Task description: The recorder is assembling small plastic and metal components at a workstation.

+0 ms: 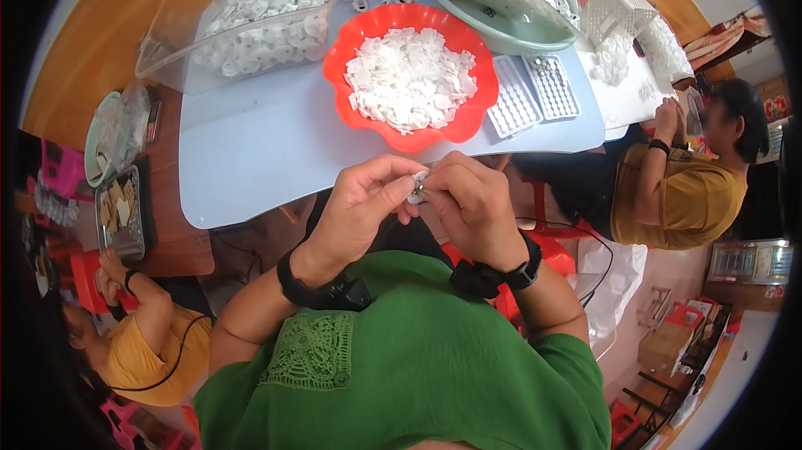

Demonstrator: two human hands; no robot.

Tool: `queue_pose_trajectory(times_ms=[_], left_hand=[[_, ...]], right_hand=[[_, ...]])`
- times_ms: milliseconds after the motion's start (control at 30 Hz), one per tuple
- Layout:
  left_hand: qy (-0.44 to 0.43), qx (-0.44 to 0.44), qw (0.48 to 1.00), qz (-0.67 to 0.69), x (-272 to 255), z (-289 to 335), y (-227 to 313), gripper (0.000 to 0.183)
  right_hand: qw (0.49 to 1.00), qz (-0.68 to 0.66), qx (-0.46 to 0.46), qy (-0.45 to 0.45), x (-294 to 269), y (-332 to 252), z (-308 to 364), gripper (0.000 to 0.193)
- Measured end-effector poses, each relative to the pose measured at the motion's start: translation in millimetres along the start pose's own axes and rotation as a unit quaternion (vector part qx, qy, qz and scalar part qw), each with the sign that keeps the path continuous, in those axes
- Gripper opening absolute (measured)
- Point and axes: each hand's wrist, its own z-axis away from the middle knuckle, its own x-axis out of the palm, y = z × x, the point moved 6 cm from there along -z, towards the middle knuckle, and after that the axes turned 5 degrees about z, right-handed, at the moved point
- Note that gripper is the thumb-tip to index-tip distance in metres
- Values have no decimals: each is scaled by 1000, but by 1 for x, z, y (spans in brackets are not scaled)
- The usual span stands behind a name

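Note:
Just past the table's near edge, my two hands meet in front of my green shirt. Thumb and fingers of my left hand (361, 199) pinch a small round white plastic part (419, 175) with a dark, metallic-looking centre. My right hand (478, 206) is closed against the same part from the other side, its fingertips covering much of it. Whether the right fingers also hold a smaller piece cannot be made out. Beyond the hands stands a red wavy-rimmed bowl (340, 67), heaped with small flat white plastic pieces (408, 76).
Right of the bowl lie two white compartment trays (512, 101) (551, 82). A clear bin (160, 61) of round white parts stands back left, a pale green basin (469, 17) back right. People in yellow sit at left (159, 341) and right (681, 191).

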Motion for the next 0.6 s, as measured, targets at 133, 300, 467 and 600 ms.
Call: queue_pose_trajectory(times_ms=[133,300,467,600], left_hand=[[-8,13,999,-33,3,-2,3,23],[7,-2,1000,-28,2,-3,0,23],[19,-15,1000,6,7,-6,0,22],[24,2,999,-25,8,-7,0,21]], right_hand=[[996,-66,59,-23,-1,9,-3,13],[1000,-23,6,10,-3,5,-3,14],[997,40,-67,20,-7,1,-5,15],[999,-43,25,5,-3,15,-1,14]])
